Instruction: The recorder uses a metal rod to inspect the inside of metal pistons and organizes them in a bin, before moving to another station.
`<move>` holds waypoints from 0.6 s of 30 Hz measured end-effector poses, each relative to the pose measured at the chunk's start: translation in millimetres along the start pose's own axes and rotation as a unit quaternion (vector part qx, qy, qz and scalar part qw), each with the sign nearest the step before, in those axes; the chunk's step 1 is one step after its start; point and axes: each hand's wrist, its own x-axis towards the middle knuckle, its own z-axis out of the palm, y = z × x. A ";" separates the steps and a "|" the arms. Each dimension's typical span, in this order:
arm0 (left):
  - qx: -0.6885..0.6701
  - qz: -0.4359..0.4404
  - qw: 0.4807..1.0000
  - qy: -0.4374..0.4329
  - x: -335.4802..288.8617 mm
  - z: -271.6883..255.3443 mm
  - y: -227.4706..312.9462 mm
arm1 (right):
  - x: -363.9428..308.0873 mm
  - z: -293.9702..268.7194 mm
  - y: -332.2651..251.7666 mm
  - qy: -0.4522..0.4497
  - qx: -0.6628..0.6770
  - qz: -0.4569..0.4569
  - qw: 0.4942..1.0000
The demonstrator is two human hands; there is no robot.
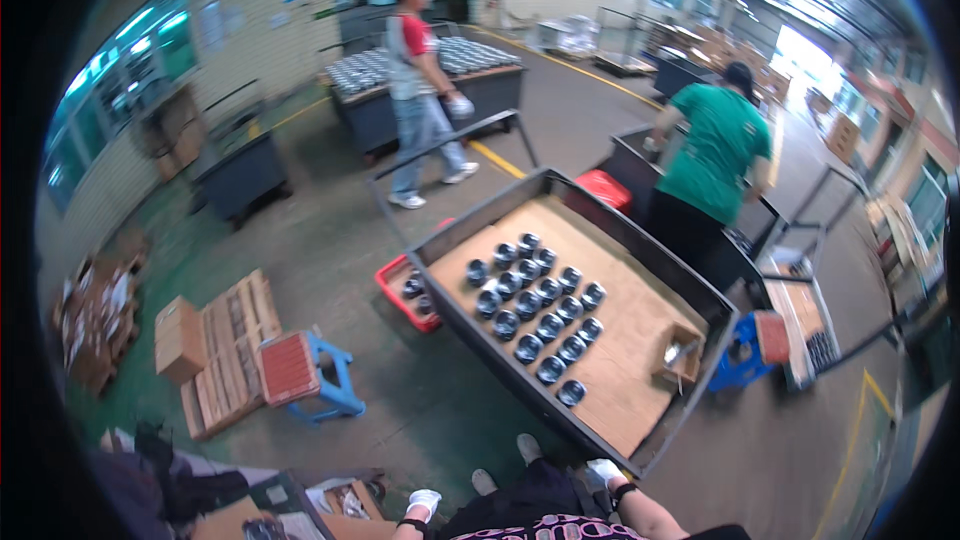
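In a white glove, my left hand (424,502) hangs beside my body, away from the cart, with its fingers loosely apart and nothing seen in them. My right hand (603,472), also gloved in white, is at the near corner of a dark metal cart (500,352). Its fingers are too blurred to tell whether they touch the rim. Brown board (625,395) lines the cart. Several shiny round metal cups (549,327) stand on it in slanting rows toward the left side. A small cardboard box (679,354) with something pale inside sits at the cart's right end.
Left of the cart are a red crate (392,297), a blue stool (328,380) and a wooden pallet (238,340). Another blue stool (738,360) stands at its right. One person (410,70) walks past a full cart (440,100); another in green (715,150) bends over a bin.
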 end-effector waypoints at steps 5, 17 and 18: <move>-0.125 -0.086 0.988 -0.003 -12.1 -39.2 26.7 | 6.8 74.6 76.5 -0.019 -0.157 -0.062 0.985; -0.320 -0.209 0.918 0.107 -48.1 -25.0 72.5 | 147.6 -71.6 43.4 -0.038 0.037 -0.137 0.989; -0.348 -0.253 0.895 0.115 -51.1 -9.7 75.2 | 166.3 -110.0 42.8 -0.030 -0.006 -0.177 0.984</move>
